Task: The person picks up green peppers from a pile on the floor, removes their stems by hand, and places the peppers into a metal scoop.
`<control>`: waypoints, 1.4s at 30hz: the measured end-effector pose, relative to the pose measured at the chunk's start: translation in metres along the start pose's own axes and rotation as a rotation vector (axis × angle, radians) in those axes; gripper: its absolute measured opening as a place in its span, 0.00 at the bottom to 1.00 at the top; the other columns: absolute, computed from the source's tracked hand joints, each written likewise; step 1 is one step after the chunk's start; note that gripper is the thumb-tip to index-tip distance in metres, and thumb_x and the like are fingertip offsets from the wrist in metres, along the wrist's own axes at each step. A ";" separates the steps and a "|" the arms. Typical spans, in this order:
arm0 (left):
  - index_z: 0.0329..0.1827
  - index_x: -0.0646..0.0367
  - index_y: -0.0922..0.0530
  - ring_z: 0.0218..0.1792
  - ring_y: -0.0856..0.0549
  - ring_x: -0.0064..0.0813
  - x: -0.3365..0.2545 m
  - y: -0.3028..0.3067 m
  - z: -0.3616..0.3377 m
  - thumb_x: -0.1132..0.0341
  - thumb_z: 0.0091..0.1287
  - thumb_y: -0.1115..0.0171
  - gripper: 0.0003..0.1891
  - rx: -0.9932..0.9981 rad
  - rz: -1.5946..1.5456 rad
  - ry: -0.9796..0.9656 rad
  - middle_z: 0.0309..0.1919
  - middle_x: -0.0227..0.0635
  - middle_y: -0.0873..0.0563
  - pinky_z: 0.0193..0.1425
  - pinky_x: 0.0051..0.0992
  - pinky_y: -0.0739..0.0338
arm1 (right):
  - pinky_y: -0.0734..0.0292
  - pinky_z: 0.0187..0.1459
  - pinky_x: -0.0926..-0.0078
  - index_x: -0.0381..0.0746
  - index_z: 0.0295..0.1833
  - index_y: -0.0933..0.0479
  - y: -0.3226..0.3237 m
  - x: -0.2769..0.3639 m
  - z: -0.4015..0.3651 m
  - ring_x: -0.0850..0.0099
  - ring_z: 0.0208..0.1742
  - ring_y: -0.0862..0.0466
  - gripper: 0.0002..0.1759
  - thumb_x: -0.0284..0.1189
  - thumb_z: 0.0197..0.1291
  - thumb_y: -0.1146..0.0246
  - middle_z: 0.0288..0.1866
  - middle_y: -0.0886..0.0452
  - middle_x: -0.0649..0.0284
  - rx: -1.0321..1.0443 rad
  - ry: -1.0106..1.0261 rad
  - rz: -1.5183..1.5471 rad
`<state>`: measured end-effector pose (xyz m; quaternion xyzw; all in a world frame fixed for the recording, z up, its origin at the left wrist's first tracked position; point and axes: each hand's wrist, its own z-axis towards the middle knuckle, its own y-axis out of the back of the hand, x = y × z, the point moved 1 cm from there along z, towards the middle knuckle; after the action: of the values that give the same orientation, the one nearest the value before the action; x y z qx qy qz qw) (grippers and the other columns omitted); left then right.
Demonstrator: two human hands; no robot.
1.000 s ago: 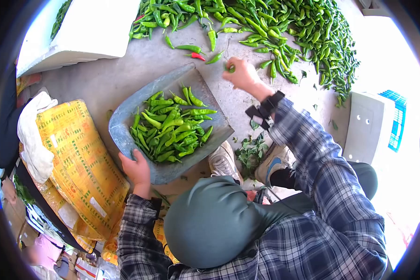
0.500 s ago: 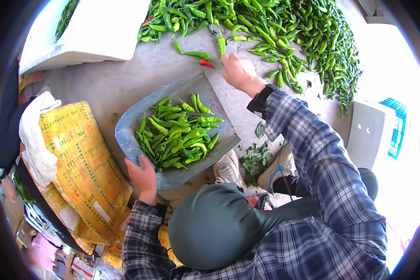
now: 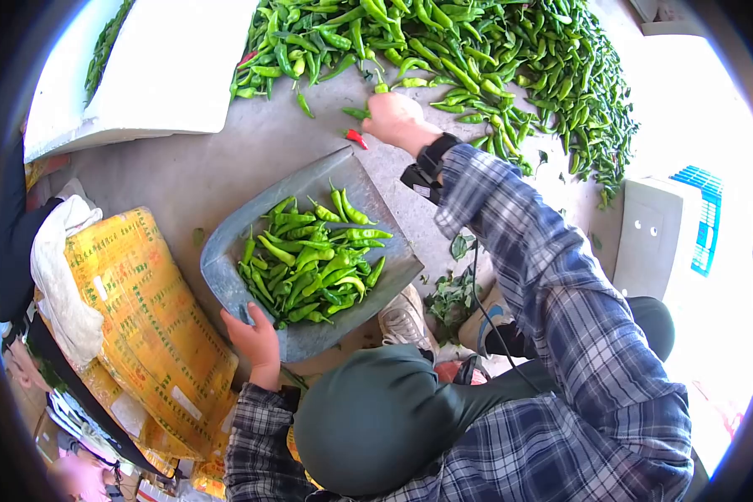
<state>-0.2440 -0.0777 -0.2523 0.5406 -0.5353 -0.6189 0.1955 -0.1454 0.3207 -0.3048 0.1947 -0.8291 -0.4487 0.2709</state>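
Right hand [image 3: 393, 120]: curled down over the floor, fingertips hidden, so can't tell if they're pinching anything
Green pepper [image 3: 356, 113]: on the floor right at the fingers' left side, long axis roughly sideways, aimed into that hand, which is way nearer
Left hand [image 3: 255, 341]: gripping the edge of the pepper-filled scoop [image 3: 222, 272], thumb over the rim

I observe remotely through one head-worn camera, above and behind the near edge of the scoop [image 3: 226, 243], facing forward and steeply down from nearby; its wide, dark-rimmed view spans the floor [image 3: 167, 167].
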 end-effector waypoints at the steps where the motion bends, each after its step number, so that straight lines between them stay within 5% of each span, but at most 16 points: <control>1: 0.57 0.77 0.40 0.47 0.25 0.56 0.000 0.000 0.001 0.61 0.64 0.46 0.28 -0.001 0.000 -0.002 0.47 0.62 0.26 0.52 0.40 0.31 | 0.23 0.44 0.62 0.36 0.35 0.19 0.000 -0.008 -0.003 0.57 0.42 0.18 0.16 0.37 0.45 0.40 0.37 0.18 0.51 0.018 -0.015 0.007; 14: 0.57 0.76 0.39 0.46 0.24 0.56 0.001 -0.001 0.000 0.61 0.64 0.46 0.27 -0.005 -0.034 0.019 0.46 0.62 0.25 0.51 0.40 0.31 | 0.24 0.42 0.58 0.38 0.39 0.24 0.020 -0.028 0.012 0.52 0.41 0.19 0.17 0.38 0.50 0.45 0.36 0.19 0.49 -0.320 -0.156 0.091; 18: 0.57 0.78 0.39 0.47 0.24 0.55 0.001 0.000 0.000 0.62 0.64 0.46 0.27 0.005 -0.039 -0.003 0.46 0.62 0.25 0.51 0.40 0.31 | 0.24 0.40 0.57 0.38 0.36 0.24 0.015 -0.021 -0.017 0.52 0.36 0.19 0.16 0.40 0.50 0.44 0.32 0.20 0.48 -0.371 -0.042 0.125; 21: 0.57 0.78 0.40 0.47 0.24 0.55 0.000 -0.001 0.001 0.61 0.64 0.46 0.28 -0.016 -0.007 -0.023 0.46 0.62 0.25 0.51 0.40 0.31 | 0.24 0.37 0.57 0.39 0.35 0.24 0.017 0.007 -0.054 0.52 0.33 0.20 0.18 0.44 0.49 0.41 0.29 0.20 0.50 -0.179 0.125 0.349; 24: 0.57 0.78 0.39 0.48 0.25 0.55 0.002 -0.003 0.000 0.62 0.64 0.46 0.28 -0.011 -0.112 -0.003 0.46 0.62 0.25 0.51 0.41 0.31 | 0.25 0.39 0.61 0.42 0.38 0.23 0.008 0.048 -0.104 0.55 0.33 0.19 0.19 0.46 0.50 0.39 0.27 0.20 0.53 0.106 0.556 0.570; 27: 0.57 0.78 0.39 0.48 0.25 0.55 0.012 -0.005 -0.001 0.62 0.64 0.46 0.27 -0.038 -0.015 -0.031 0.46 0.62 0.25 0.52 0.41 0.31 | 0.23 0.38 0.65 0.41 0.39 0.23 0.007 0.040 -0.083 0.57 0.33 0.19 0.15 0.41 0.52 0.39 0.33 0.19 0.56 0.075 0.426 0.477; 31: 0.57 0.78 0.39 0.48 0.25 0.55 -0.005 0.003 0.000 0.62 0.63 0.45 0.28 0.000 -0.036 0.005 0.47 0.63 0.26 0.53 0.40 0.32 | 0.23 0.40 0.61 0.40 0.45 0.28 0.010 -0.007 -0.005 0.51 0.37 0.19 0.15 0.36 0.53 0.41 0.41 0.21 0.52 -0.426 -0.025 0.108; 35: 0.58 0.78 0.40 0.48 0.25 0.56 0.003 -0.001 0.002 0.61 0.64 0.46 0.28 0.003 0.014 0.013 0.46 0.64 0.26 0.52 0.40 0.32 | 0.24 0.42 0.57 0.39 0.46 0.30 -0.001 -0.026 0.010 0.51 0.43 0.20 0.19 0.34 0.49 0.39 0.42 0.24 0.48 -0.244 -0.002 -0.030; 39: 0.57 0.79 0.40 0.47 0.25 0.57 0.001 -0.001 0.000 0.61 0.64 0.46 0.29 -0.006 0.007 0.005 0.46 0.64 0.25 0.52 0.41 0.31 | 0.24 0.40 0.56 0.38 0.42 0.30 0.010 -0.021 -0.007 0.50 0.40 0.20 0.16 0.34 0.49 0.41 0.41 0.22 0.48 -0.332 -0.071 0.033; 42: 0.58 0.79 0.40 0.47 0.25 0.57 -0.002 0.001 0.001 0.60 0.64 0.46 0.29 -0.002 0.014 -0.002 0.46 0.64 0.25 0.52 0.41 0.31 | 0.25 0.40 0.57 0.37 0.39 0.29 -0.003 -0.011 -0.014 0.53 0.39 0.19 0.16 0.38 0.50 0.44 0.35 0.20 0.51 -0.096 0.067 -0.009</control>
<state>-0.2440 -0.0763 -0.2510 0.5357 -0.5386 -0.6188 0.1999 -0.1282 0.3165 -0.3045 0.2000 -0.7962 -0.4823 0.3056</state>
